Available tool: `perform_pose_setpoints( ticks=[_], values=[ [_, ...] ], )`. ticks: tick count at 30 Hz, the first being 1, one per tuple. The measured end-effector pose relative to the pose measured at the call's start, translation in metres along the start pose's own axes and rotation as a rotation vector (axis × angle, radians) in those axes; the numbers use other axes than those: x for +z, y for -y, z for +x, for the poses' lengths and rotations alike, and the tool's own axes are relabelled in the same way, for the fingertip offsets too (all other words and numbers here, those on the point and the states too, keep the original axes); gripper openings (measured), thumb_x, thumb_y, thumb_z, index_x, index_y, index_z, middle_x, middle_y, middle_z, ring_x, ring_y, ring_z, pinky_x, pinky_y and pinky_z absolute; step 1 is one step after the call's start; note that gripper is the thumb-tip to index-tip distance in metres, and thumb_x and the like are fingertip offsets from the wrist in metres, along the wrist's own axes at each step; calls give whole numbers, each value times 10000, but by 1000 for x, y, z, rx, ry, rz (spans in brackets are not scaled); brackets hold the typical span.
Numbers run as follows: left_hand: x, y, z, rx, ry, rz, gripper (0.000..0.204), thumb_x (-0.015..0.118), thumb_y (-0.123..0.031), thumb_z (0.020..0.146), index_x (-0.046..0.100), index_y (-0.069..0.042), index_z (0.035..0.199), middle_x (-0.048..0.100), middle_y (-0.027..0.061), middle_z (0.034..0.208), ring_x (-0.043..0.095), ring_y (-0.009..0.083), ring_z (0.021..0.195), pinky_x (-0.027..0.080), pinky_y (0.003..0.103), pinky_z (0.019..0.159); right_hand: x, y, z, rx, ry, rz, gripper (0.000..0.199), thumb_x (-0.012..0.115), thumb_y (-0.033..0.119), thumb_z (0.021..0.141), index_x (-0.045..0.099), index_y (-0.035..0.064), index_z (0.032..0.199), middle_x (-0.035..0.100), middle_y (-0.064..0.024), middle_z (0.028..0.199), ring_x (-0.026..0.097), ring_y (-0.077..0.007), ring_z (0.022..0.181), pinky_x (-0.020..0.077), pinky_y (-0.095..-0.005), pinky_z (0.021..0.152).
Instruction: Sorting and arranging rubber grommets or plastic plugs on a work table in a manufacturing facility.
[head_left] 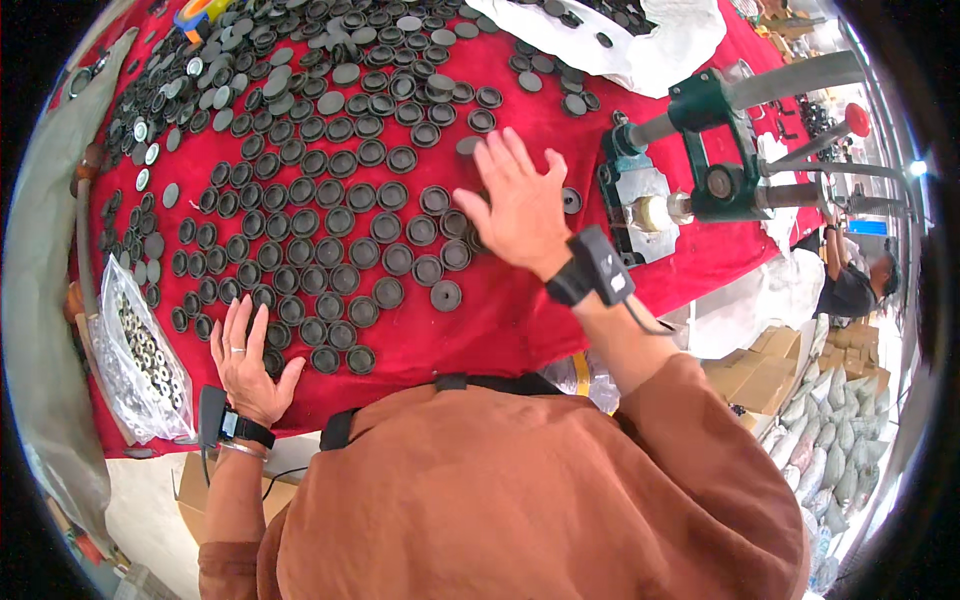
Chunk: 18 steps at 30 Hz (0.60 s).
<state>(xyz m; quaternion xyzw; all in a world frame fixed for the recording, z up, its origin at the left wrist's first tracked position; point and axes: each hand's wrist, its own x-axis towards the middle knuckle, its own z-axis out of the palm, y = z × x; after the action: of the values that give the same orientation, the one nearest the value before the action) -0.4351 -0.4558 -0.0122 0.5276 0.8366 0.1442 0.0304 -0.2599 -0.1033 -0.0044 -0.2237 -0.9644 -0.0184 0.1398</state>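
1. Black round caps (401,160) lie in loose rows across the red-clothed tabletop (500,335).
2. Left hand (250,376), at the rows' near edge: grip spread wide, nothing visibly held; right hand (525,215), at their right: likewise.
3. Caps look light and stiff; pinch one by its rim.

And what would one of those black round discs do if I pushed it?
A black disc would probably slide rather than tip, because it lies flat and low on the red cloth. It might roll if stood up, since its edge is round. Pushed toward the crowded rows, it would likely bump its neighbours.
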Motion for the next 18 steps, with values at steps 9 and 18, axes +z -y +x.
perform_pose_setpoints(
  ticks=[9,18],
  values=[
    [1,1,0,-8,3,13,766,690,-360,755,449,-6,1389,395,176,1478,340,376,1380,217,547,1128,-23,-11,-16,-155,13,-38,445,570,453,895,653,79,1119,640,-106,1156,533,-275,1202,285,-581,999],
    [0,0,1,-2,8,7,759,676,-380,774,445,-7,1393,392,182,1478,345,377,1376,221,548,1125,6,-37,12,66,-140,278,180,677,198,822,662,35,898,632,-134,818,613,-334,778,489,-466,697]
  ],
)
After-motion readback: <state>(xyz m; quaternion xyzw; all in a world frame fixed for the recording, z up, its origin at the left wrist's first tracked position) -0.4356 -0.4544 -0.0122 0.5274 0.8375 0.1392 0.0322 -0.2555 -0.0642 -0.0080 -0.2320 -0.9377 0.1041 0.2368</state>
